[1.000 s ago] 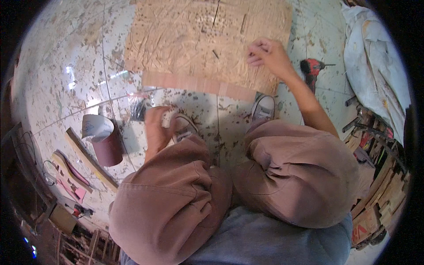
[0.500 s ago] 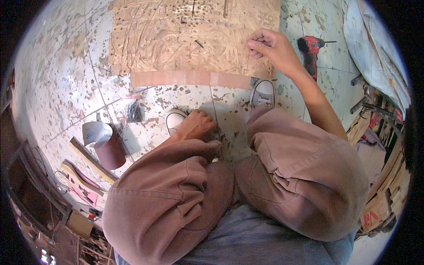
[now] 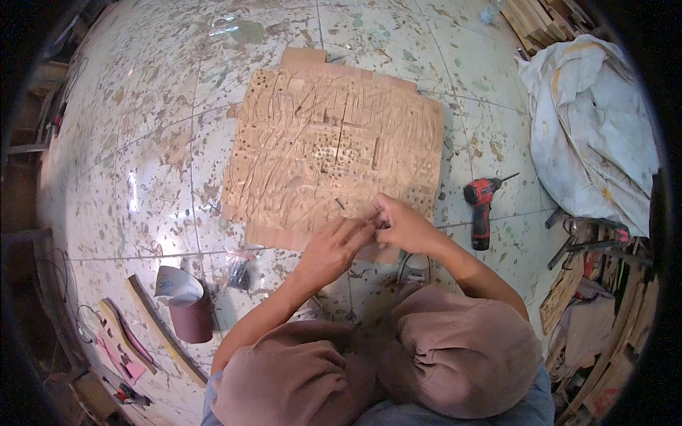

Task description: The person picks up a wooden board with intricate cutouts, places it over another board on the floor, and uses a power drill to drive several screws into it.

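Speckled, paint-splattered floor tiles (image 3: 142, 163) everywhere, and the person is squatting right at the near edge of a carved wooden panel (image 3: 334, 142) lying flat on them. Both hands meet over that near edge: the left hand (image 3: 334, 248) has its fingers stretched forward and close together, tips touching the right hand (image 3: 401, 226), whose fingers are curled in tight like a pinch. Whatever's between them is too small to make out, honestly can't tell. A small dark peg or screw (image 3: 339, 204) sits on the panel just beyond the fingertips. Red cordless drill (image 3: 482, 206) lies on the tiles just right of the panel, roll of sandpaper (image 3: 186, 305) off to the left, white cloth (image 3: 597, 128) heaped far right.
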The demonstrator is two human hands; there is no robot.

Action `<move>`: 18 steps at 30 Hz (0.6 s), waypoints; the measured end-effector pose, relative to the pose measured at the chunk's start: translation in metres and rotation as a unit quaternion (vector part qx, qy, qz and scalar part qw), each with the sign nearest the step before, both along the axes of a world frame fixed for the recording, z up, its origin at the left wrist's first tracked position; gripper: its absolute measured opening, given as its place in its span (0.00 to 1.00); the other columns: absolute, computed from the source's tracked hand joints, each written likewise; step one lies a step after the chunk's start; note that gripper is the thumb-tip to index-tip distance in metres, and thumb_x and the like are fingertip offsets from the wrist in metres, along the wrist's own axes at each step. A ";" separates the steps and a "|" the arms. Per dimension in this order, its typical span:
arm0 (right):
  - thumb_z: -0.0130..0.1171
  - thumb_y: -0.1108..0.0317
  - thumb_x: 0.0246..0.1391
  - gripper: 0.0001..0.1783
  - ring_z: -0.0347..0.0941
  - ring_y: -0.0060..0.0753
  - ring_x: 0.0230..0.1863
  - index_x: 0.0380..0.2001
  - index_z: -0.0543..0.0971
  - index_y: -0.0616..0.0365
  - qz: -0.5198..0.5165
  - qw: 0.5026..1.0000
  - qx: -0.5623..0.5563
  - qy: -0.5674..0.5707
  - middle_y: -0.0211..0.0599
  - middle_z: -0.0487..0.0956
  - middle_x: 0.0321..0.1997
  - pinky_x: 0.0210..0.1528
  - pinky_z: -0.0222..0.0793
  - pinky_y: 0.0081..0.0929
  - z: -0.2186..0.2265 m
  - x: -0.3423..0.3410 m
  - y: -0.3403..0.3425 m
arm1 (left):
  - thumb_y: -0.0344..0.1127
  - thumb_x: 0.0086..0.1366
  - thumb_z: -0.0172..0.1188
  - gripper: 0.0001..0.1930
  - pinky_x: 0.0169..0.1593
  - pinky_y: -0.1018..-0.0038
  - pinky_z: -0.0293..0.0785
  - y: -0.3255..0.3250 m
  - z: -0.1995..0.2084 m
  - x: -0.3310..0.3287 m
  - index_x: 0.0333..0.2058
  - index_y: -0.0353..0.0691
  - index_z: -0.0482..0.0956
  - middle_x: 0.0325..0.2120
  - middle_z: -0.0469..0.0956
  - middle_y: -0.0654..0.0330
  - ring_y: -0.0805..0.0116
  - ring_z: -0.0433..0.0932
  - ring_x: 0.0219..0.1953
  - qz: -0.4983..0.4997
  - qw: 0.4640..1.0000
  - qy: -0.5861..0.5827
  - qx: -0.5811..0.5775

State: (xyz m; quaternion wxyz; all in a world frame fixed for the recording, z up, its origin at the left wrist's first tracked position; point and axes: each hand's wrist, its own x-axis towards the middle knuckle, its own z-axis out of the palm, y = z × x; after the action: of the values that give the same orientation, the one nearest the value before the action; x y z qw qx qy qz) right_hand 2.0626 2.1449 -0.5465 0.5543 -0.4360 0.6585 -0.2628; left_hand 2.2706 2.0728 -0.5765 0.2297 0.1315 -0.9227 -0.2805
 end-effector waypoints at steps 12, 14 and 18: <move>0.72 0.60 0.52 0.25 0.79 0.39 0.43 0.47 0.77 0.64 -0.278 0.895 -0.029 0.348 0.40 0.81 0.38 0.49 0.74 0.35 0.003 -0.130 0.108 | 0.21 0.53 0.67 0.18 0.43 0.67 0.77 -0.011 -0.024 -0.009 0.45 0.38 0.83 0.37 0.81 0.55 0.57 0.79 0.41 0.111 0.976 0.033 0.186; 0.75 0.56 0.49 0.39 0.76 0.51 0.52 0.58 0.70 0.64 -0.318 0.810 0.034 0.491 0.50 0.78 0.48 0.55 0.72 0.41 -0.026 -0.162 0.151 | 0.26 0.61 0.66 0.11 0.43 0.69 0.76 -0.028 -0.025 0.000 0.44 0.37 0.82 0.36 0.82 0.54 0.59 0.80 0.39 0.240 0.921 0.059 0.301; 0.77 0.49 0.42 0.60 0.67 0.65 0.63 0.70 0.55 0.63 -0.270 0.816 0.086 0.504 0.62 0.69 0.61 0.63 0.66 0.49 -0.095 -0.184 0.200 | 0.33 0.70 0.61 0.09 0.45 0.73 0.75 -0.063 -0.032 0.000 0.44 0.34 0.81 0.36 0.82 0.57 0.68 0.80 0.37 0.332 0.877 0.108 0.331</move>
State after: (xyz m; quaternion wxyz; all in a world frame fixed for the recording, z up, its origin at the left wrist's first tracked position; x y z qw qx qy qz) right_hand 1.8788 2.3445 -0.6414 0.0866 -0.2627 0.9570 -0.0876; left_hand 2.2707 2.0098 -0.6088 0.3506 0.4672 -0.6475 -0.4894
